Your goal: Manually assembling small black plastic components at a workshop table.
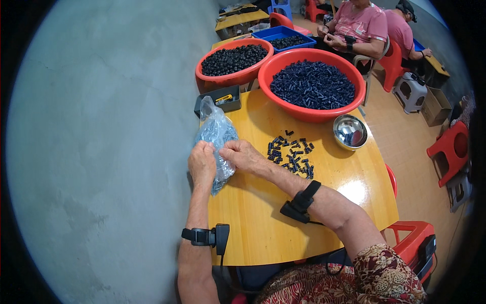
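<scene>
Two red basins (311, 114) (233, 77), one steel bowl (350, 131), one bag (216, 133).

You sit at a tabletop (263, 213) with a wall on your left. Take the plastic bag (216, 137) at its left edge as your landmark. Both of your hands, the left hand (202, 164) and the right hand (245, 156), meet on the bag. Right of the bag lies a scatter of small parts (290, 152); further right stands a metal bowl (350, 131). Behind the bag sits a small tray (218, 99), and beyond it two basins (311, 83) full of parts.
</scene>
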Available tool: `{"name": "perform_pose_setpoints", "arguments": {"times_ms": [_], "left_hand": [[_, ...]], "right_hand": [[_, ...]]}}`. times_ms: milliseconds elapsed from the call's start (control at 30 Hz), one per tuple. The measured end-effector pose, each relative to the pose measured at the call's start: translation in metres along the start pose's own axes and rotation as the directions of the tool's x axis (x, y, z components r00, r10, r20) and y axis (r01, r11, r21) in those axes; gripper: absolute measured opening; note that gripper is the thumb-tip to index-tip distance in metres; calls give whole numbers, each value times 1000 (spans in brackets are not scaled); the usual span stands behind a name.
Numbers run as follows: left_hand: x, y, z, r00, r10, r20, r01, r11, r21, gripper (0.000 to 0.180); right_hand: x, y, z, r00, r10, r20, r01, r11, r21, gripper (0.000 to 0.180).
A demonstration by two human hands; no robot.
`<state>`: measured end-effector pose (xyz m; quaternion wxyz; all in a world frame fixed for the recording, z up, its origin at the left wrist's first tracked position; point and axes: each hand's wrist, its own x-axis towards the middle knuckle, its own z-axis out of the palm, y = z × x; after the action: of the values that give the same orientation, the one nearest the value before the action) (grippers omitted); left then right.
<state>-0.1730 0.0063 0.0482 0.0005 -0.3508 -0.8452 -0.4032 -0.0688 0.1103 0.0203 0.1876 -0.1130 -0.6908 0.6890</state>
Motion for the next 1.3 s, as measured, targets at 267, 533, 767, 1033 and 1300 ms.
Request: {"name": "perform_pose_setpoints", "arguments": {"times_ms": [267,533,767,1033,1300], "left_hand": [[6,-18,1,994,-8,-110,4,999,-32,24],[12,26,-1,997,67,-47,-56,978,203,26],[40,6,18,994,83,-76,-45,914,402,19],[17,-20,26,950,-301,-86,222,841,-493,16],[9,-16,4,965,-158,-207,57,903,-425,15]], "right_hand": [[1,-1,5,1000,23,-4,-23,1000,17,31],[-5,7,11,980,-189,-62,181,977,-116,23],[-22,0,14,984,-179,14,175,940,-294,14],[-29,17,6,974,-214,80,227,881,-415,18],[-29,1,8,958,-99,271,197,911,-363,23]]}}
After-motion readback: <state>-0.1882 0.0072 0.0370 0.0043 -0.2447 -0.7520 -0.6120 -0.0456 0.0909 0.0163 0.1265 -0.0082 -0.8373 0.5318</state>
